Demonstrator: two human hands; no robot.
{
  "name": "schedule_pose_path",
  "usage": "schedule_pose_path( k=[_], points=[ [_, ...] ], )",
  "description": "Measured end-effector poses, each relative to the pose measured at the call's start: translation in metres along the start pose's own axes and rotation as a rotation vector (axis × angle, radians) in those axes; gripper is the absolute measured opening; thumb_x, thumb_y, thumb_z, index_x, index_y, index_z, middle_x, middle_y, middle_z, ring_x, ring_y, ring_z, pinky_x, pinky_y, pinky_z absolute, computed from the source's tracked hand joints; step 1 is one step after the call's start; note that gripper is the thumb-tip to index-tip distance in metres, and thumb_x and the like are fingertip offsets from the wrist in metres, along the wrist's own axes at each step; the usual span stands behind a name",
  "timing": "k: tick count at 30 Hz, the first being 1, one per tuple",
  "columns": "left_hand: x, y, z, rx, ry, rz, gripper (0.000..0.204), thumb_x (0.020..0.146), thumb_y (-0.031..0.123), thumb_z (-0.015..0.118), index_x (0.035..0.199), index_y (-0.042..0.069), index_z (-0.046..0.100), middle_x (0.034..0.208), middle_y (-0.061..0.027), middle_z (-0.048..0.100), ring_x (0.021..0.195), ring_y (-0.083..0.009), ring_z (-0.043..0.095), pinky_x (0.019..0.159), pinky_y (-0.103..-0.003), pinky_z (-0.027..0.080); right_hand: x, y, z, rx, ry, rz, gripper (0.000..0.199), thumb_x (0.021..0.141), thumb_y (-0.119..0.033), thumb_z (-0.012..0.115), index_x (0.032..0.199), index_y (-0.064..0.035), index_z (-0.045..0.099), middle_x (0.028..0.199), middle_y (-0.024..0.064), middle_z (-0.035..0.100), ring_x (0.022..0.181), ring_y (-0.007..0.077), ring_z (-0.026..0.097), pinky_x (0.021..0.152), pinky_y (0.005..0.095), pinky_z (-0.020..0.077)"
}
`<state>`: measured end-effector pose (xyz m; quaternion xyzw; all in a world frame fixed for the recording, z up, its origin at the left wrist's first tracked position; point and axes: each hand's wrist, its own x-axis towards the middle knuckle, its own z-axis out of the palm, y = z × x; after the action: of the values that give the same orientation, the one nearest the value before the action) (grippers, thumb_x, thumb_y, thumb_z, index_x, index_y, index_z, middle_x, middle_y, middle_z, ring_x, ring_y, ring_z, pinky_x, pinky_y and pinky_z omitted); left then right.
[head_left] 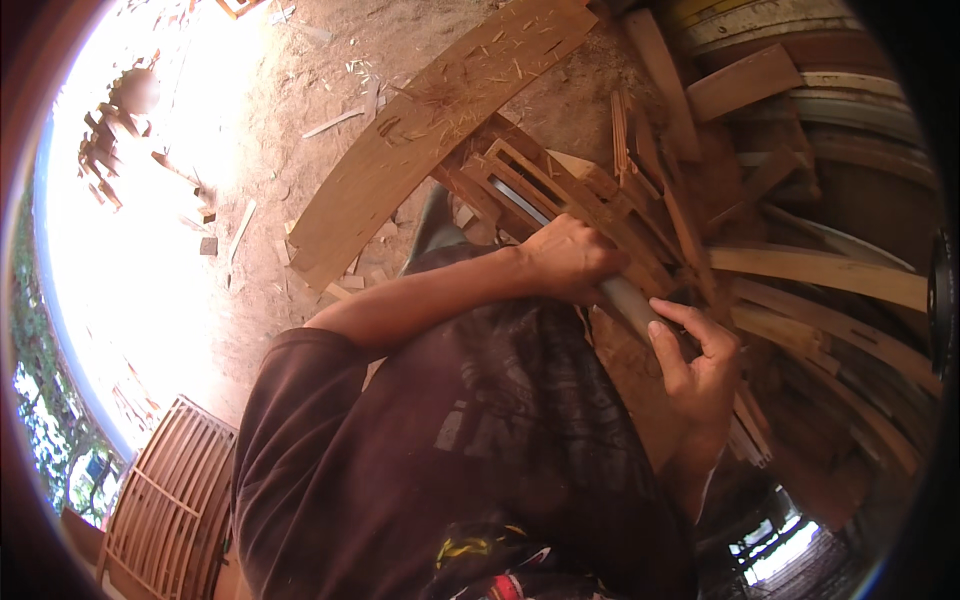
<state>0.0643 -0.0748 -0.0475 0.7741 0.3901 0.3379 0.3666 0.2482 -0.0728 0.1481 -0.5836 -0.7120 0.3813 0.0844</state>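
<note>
My left hand [575, 258] is closed in a fist over a grey rounded bar [630, 303] in front of my body. The thumb and forefinger of my right hand [697, 352] press against the bar's nearer right end. Its full shape is hidden by my hands, so I cannot tell its kind. Just beyond my left hand lies a slotted wooden frame [545, 180] of narrow pieces. A shiny metal strip [518, 200] shows between its pieces; whether it joins the grey bar, I cannot tell.
A wide wooden board [430, 125] strewn with shavings slants across the far side. Planks and offcuts [745, 85] crowd the right, with curved lengths of wood [820, 275] below them. A slatted wooden panel [165, 500] stands at the lower left. Scraps litter the dirt ground [270, 215].
</note>
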Motion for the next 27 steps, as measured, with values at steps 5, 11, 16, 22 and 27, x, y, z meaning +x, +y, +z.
schedule_pose_path(
  k=[5,11,16,22,27],
  points=[
    [-0.002,0.001,-0.028,-0.094,0.039,-0.026,0.032,0.066,0.026,0.085,0.09,0.01,0.07,0.077,-0.0107,0.072,0.074,-0.035,0.074,0.064,-0.047,0.058,0.02,-0.046,-0.013,0.014,-0.096,-0.145,0.026,0.087,-0.009,0.074,0.108,0.0042,0.077,0.093,0.0172,0.075,0.091,0.0301,0.076,0.083,0.036,0.0576],
    [-0.02,-0.04,-0.066,-0.268,0.223,0.029,0.036,0.075,0.028,0.083,0.103,0.009,0.072,0.085,-0.0139,0.068,0.08,-0.0356,0.071,0.07,-0.044,0.056,0.083,-0.112,0.019,0.021,-0.211,-0.532,0.019,0.085,-0.009,0.069,0.099,0.0036,0.076,0.093,0.0182,0.076,0.082,0.0299,0.075,0.075,0.0363,0.0581],
    [-0.052,-0.134,-0.065,0.043,0.341,0.186,0.038,0.106,0.034,0.058,0.131,0.008,0.068,0.129,-0.0128,0.065,0.113,-0.0245,0.069,0.096,-0.038,0.056,0.164,-0.212,0.066,-0.29,-0.316,-0.435,0.026,0.092,-0.023,0.07,0.076,-0.003,0.074,0.072,0.012,0.073,0.065,0.0203,0.072,0.065,0.033,0.0571],
    [-0.029,-0.082,-0.037,-0.568,0.522,-0.071,0.031,0.08,0.023,0.074,0.108,0.009,0.077,0.091,-0.0114,0.072,0.087,-0.0306,0.075,0.078,-0.042,0.061,0.147,-0.186,0.038,-0.372,-0.368,-0.543,0.016,0.091,-0.014,0.074,0.081,-0.0017,0.077,0.076,0.0123,0.076,0.068,0.02,0.075,0.066,0.0304,0.0578],
    [0.005,-0.017,-0.018,-0.322,0.166,-0.005,0.034,0.065,0.025,0.085,0.094,0.008,0.076,0.078,-0.0149,0.072,0.076,-0.0383,0.074,0.067,-0.047,0.057,0.046,-0.07,-0.009,-0.122,-0.182,-0.343,0.009,0.083,0.003,0.08,0.091,0.0049,0.076,0.1,0.0159,0.079,0.087,0.0264,0.078,0.077,0.0329,0.06]
  ],
)
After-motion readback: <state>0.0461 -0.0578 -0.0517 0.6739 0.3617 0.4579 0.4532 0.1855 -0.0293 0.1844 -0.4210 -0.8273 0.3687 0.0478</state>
